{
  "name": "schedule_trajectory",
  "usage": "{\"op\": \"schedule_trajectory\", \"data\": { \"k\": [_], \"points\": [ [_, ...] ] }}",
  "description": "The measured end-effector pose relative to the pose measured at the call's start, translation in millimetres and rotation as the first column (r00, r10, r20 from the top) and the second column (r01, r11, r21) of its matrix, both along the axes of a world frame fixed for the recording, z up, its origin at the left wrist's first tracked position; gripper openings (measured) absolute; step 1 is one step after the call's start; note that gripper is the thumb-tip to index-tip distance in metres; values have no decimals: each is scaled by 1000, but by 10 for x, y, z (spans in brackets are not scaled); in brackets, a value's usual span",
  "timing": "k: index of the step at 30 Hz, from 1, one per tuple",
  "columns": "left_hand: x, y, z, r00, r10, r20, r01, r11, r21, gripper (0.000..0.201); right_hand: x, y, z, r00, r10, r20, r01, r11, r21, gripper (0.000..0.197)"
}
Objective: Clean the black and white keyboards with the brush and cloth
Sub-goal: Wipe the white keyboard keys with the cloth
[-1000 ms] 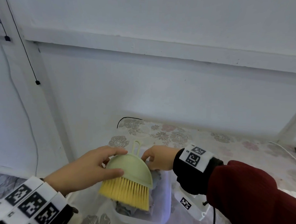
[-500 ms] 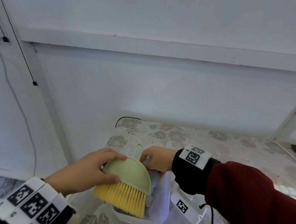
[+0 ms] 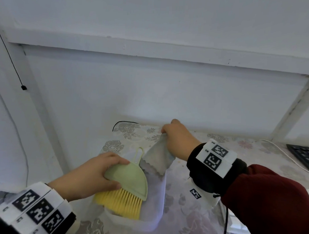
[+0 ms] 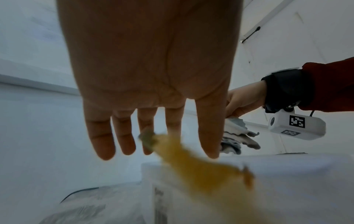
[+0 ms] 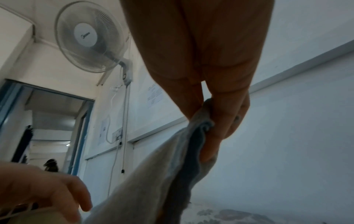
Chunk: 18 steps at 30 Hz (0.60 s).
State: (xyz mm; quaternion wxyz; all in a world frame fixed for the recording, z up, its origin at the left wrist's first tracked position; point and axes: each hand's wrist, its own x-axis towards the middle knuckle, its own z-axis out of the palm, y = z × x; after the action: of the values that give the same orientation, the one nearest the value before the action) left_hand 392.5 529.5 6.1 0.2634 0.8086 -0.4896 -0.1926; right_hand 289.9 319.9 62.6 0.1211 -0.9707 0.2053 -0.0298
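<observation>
A pale green hand brush (image 3: 129,181) with yellow bristles is held by my left hand (image 3: 94,174) over a translucent white bin (image 3: 156,204); thumb and fingers clamp its green back. In the left wrist view the brush (image 4: 193,159) is a yellow blur below the fingers. My right hand (image 3: 175,137) pinches a grey cloth (image 3: 157,157) by one corner and holds it up above the bin's far side; the cloth (image 5: 153,181) hangs down from the fingertips (image 5: 210,145). The black keyboard (image 3: 304,157) shows only as a corner at the right edge. No white keyboard is in view.
A floral tablecloth (image 3: 245,151) covers the table, which ends at a white wall (image 3: 151,90) behind. A white cable (image 3: 278,152) runs beside the black keyboard. A thin black cable (image 3: 122,123) curls at the table's far left corner.
My right hand has risen and moved away from the bin, drawing the grey cloth up out of it. My left hand has kept hold of the brush, which sank slightly.
</observation>
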Motion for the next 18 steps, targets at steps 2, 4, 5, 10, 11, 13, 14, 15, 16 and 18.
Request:
{"op": "schedule_trajectory", "data": {
  "k": [2, 4, 5, 10, 11, 13, 14, 15, 16, 18],
  "points": [
    [-35, -28, 13, 1000, 2, 24, -3, 1000, 25, 58, -72, -82, 64, 1000, -16, 7, 16, 1000, -10, 39],
    [-68, -47, 27, 999, 5, 49, -9, 997, 75, 56, -183, -172, 141, 1000, -25, 17, 24, 1000, 18, 41],
    [-79, -53, 40, 998, 1, 66, -8, 995, 104, 57, -251, -223, 183, 999, -25, 21, 24, 999, 35, 42],
    [-205, -123, 221, 982, -16, 186, -29, 971, 239, 61, -730, -526, 326, 998, -50, 48, 42, 989, 145, 36],
    [-254, -161, 286, 980, -16, 198, -30, 973, 229, 61, -835, -590, 336, 997, -59, 42, 51, 986, 160, 35],
    [-403, -276, 427, 980, -38, 195, 1, 983, 183, 57, -1039, -721, 347, 997, -69, 24, 63, 983, 170, 33],
    [-508, -360, 501, 980, -55, 193, 24, 987, 160, 55, -1143, -782, 352, 997, -75, 27, 69, 981, 181, 31],
    [-628, -457, 571, 980, -73, 186, 48, 989, 138, 51, -1246, -838, 357, 995, -86, 41, 76, 975, 209, 29],
    [-758, -568, 630, 982, -88, 168, 68, 990, 121, 47, -1350, -890, 362, 993, -98, 63, 79, 965, 251, 27],
    [-1026, -833, 709, 986, -121, 117, 108, 988, 107, 46, -1563, -974, 370, 987, -119, 109, 74, 935, 346, 25]
  ]
}}
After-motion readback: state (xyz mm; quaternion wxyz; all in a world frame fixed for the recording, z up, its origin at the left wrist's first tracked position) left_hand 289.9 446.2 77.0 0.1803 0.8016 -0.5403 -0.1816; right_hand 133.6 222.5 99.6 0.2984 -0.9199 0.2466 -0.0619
